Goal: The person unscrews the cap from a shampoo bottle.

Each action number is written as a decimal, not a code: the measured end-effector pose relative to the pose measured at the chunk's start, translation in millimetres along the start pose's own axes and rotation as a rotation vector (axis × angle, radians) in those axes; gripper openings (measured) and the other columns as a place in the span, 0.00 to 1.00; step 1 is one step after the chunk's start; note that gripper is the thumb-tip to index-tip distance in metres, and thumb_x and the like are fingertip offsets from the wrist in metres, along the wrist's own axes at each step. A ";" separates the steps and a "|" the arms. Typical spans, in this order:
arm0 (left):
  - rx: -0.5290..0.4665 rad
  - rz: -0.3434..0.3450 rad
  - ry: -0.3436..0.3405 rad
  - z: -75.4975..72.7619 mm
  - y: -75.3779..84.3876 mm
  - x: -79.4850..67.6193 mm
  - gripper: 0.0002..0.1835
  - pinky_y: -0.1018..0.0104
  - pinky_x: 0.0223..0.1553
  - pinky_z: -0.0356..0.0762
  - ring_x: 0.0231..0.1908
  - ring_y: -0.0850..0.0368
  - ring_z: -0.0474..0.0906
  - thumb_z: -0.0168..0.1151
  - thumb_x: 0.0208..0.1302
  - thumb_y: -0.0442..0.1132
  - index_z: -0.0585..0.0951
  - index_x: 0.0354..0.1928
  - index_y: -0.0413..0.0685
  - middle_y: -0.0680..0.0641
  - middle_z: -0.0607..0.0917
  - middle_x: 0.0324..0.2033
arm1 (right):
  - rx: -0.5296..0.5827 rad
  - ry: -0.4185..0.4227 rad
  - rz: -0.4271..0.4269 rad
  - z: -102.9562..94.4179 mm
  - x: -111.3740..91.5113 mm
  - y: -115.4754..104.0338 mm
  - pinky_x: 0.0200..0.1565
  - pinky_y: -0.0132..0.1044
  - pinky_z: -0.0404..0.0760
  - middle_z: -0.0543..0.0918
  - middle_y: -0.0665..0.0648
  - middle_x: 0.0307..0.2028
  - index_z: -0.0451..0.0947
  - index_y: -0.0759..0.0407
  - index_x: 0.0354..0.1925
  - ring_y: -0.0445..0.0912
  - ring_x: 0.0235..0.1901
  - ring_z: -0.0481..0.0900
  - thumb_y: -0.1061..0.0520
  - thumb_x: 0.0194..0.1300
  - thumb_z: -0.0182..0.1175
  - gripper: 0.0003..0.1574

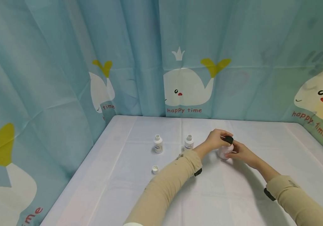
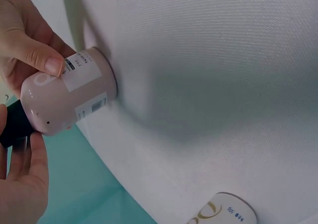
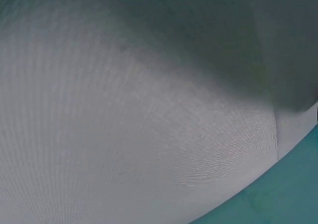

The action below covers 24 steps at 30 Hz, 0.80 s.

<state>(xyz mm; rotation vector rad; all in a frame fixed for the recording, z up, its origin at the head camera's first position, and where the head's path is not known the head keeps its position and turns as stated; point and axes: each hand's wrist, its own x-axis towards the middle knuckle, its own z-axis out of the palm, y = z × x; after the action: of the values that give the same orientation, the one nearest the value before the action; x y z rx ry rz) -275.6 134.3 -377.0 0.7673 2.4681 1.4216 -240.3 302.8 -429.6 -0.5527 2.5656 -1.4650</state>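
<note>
A pink bottle (image 1: pixel 223 153) with a black cap (image 1: pixel 229 140) stands at the right of the table, between both hands. My right hand (image 1: pixel 244 154) grips the bottle's body, thumb across its printed label in the left wrist view. The left hand (image 1: pixel 217 140) holds the black cap from above, fingers curled round it. In the left wrist view, the left hand's fingers (image 2: pixel 37 159) lie close under the bottle's shoulder. Neither hand shows in the right wrist view.
Two white bottles with bare necks stand left of my hands: one farther left (image 1: pixel 158 145), the other (image 1: pixel 189 142) beside my left forearm. A small white cap (image 1: pixel 155 169) lies hollow side up nearer me. A blue whale-print curtain (image 1: pixel 139 62) borders the white-covered table (image 1: pixel 127 188).
</note>
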 end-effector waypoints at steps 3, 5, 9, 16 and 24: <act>0.007 0.008 0.011 0.6 -0.6 0.4 0.19 0.84 0.36 0.74 0.43 0.56 0.83 0.67 0.54 0.28 0.82 0.50 0.43 0.45 0.85 0.48 | 0.010 0.001 0.002 -0.3 -0.5 -0.9 0.42 0.25 0.75 0.67 0.73 0.60 0.51 0.74 0.68 0.26 0.43 0.72 0.61 0.62 0.61 0.44; 0.009 0.017 0.013 0.9 -1.2 0.5 0.18 0.84 0.36 0.74 0.43 0.56 0.84 0.67 0.54 0.28 0.82 0.50 0.43 0.45 0.85 0.48 | 0.015 0.003 0.009 -0.5 -0.4 -0.8 0.42 0.25 0.75 0.68 0.69 0.59 0.51 0.74 0.68 0.27 0.43 0.72 0.62 0.62 0.61 0.44; 0.018 0.034 0.015 1.6 -2.0 0.1 0.18 0.85 0.37 0.74 0.43 0.56 0.84 0.67 0.55 0.28 0.82 0.50 0.42 0.45 0.85 0.48 | 0.011 0.007 0.023 -0.3 -0.2 -1.6 0.42 0.25 0.76 0.70 0.66 0.58 0.53 0.75 0.67 0.28 0.42 0.73 0.61 0.62 0.61 0.43; 0.002 0.038 0.028 2.9 -1.8 -0.7 0.18 0.85 0.37 0.74 0.42 0.56 0.84 0.66 0.55 0.27 0.83 0.49 0.41 0.45 0.85 0.47 | -0.023 0.010 0.061 -0.3 -0.3 -5.4 0.41 0.26 0.76 0.67 0.75 0.60 0.53 0.76 0.67 0.28 0.42 0.72 0.60 0.62 0.62 0.44; -0.008 0.022 0.027 0.1 -0.3 -3.6 0.18 0.85 0.34 0.74 0.40 0.56 0.85 0.68 0.52 0.27 0.83 0.48 0.41 0.45 0.86 0.46 | -0.062 0.013 0.059 -0.1 -1.6 -6.4 0.42 0.23 0.76 0.68 0.76 0.59 0.54 0.77 0.66 0.23 0.41 0.71 0.59 0.61 0.63 0.44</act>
<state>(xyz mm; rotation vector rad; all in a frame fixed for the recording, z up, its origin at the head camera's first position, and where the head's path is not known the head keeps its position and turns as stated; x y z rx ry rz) -272.6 132.4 -377.6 0.7808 2.4794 1.4583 -237.3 300.5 -424.1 -0.4727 2.6212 -1.3797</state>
